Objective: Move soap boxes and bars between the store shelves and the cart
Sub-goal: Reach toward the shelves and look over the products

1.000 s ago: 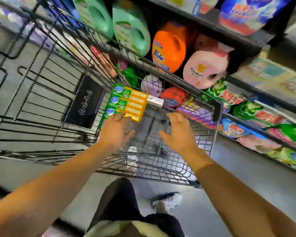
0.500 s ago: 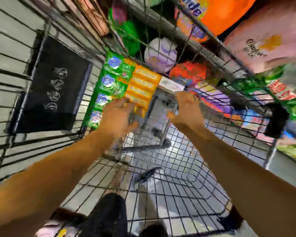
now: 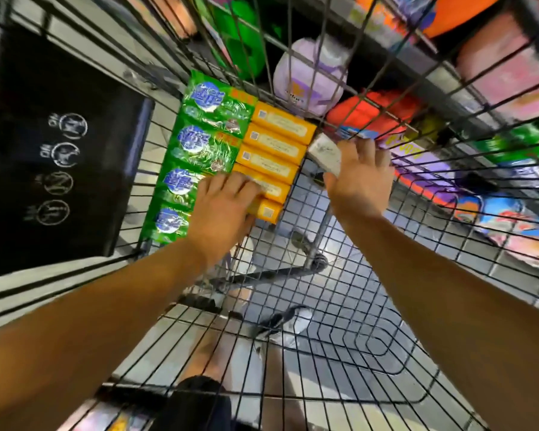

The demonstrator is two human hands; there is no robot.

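Left grip point(image 3: 221, 213): the hand is lying palm-down with fingers extended over the near end of the row of yellow soap boxes point(image 3: 274, 157), fingertips pressing on the lower boxes; the fingers are not curling round anything. Right grip point(image 3: 360, 178): the hand is reaching to the white soap box point(image 3: 324, 154), fingers spread and touching its far side; whether the thumb is closing under the box cannot be told, as the hand is covering that part.

The yellow boxes are lying side by side on the wire floor of the cart point(image 3: 339, 293), in the far left corner. The green soap packs point(image 3: 199, 147) are lying just left of them, touching, against the cart's side wall. The white box is sitting at the right end of the yellow row, touching it, tilted.

Beyond the cart's wire front, store shelves are showing a purple pouch point(image 3: 308, 79), a red-orange pouch point(image 3: 374, 116) and a green bottle point(image 3: 237, 38), all blurred. A black panel point(image 3: 59, 150) with round white symbols is hanging on the cart's left side. A shoe point(image 3: 287, 325) is showing through the wire floor.
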